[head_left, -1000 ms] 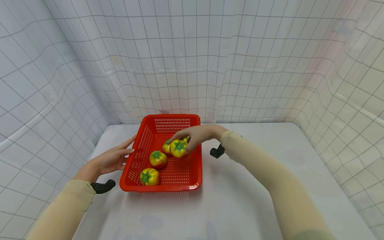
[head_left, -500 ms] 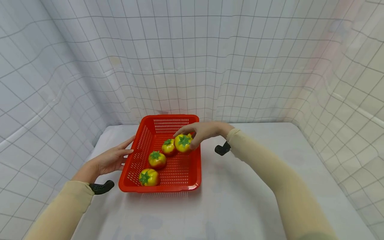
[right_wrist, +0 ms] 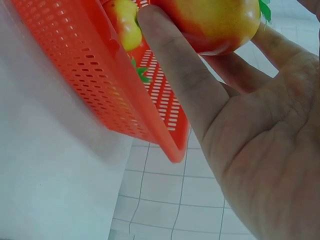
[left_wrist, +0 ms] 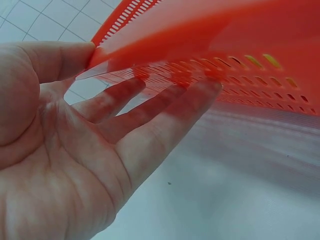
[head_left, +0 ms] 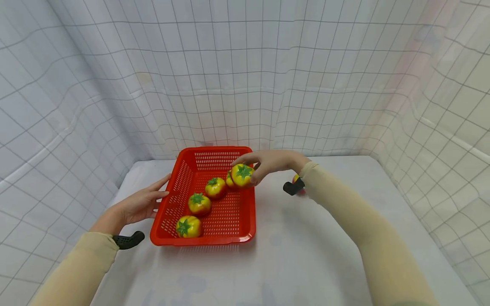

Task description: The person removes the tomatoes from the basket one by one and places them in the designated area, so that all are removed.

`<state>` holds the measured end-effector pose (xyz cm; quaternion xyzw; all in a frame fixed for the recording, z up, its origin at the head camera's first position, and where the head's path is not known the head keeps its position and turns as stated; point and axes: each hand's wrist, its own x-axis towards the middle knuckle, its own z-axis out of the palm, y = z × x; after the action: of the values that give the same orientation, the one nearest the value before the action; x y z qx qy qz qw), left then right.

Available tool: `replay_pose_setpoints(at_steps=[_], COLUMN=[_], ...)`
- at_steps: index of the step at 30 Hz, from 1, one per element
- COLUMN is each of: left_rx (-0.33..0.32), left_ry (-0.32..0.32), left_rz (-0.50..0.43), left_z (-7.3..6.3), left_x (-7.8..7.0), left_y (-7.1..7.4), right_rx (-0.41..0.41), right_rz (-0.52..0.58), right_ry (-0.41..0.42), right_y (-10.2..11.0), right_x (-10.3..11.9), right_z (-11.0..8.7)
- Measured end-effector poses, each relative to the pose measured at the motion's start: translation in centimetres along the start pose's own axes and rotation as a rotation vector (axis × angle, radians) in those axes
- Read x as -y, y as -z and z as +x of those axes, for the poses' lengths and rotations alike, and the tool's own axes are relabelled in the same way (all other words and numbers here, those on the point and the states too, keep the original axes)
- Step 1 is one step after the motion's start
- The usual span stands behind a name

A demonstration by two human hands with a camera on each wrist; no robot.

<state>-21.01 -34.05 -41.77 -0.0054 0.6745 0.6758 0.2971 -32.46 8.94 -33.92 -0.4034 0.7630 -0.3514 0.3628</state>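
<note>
My right hand (head_left: 269, 163) grips a red and yellow tomato (head_left: 243, 175) with a green leafy top, above the far right part of a red plastic basket (head_left: 251, 221). In the right wrist view, thumb and fingers curve round this tomato (right_wrist: 215, 25). Several like tomatoes lie in the basket: one at the near left corner (head_left: 189, 226), others in a slanting row, the farthest (head_left: 230, 180) partly hidden behind the held one. My left hand (head_left: 138, 205) rests against the basket's left side, fingers fairly straight. The left wrist view has the thumb at the rim (left_wrist: 95, 55) and fingertips along the outer wall.
Another tomato (head_left: 296, 178) sits on the white table (head_left: 306, 255) right of the basket, mostly hidden by the right wrist and its black camera mount (head_left: 294, 188). White grid-patterned curtains (head_left: 245, 85) enclose the table at the back and sides.
My right hand has risen and moved right with the tomato, towards the basket's right rim. A tomato on the table has come into view behind the wrist. The left hand stays at the basket.
</note>
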Motion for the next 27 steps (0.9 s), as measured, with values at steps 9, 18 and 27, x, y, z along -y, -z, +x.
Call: replay_pose_setpoints(at_steps=[9,18,27], left_rx=[0.015,0.006,0.022], left_ry=[-0.008,-0.005,-0.006], left_rz=[0.006,-0.001,0.005], left_z=[0.1,0.0,0.1], left_x=[0.2,0.2,0.3], left_y=[0.2,0.1,0.2], right_rx=[-0.042,-0.101,-0.199], right_rz=[0.046,0.065,0.048], right_ry=[-0.014,-0.053,-0.119], right_y=[1.0,1.8,2.8], right_x=[-0.8,-1.6,-3.1], right_z=[-1.7,-3.6,-6.0])
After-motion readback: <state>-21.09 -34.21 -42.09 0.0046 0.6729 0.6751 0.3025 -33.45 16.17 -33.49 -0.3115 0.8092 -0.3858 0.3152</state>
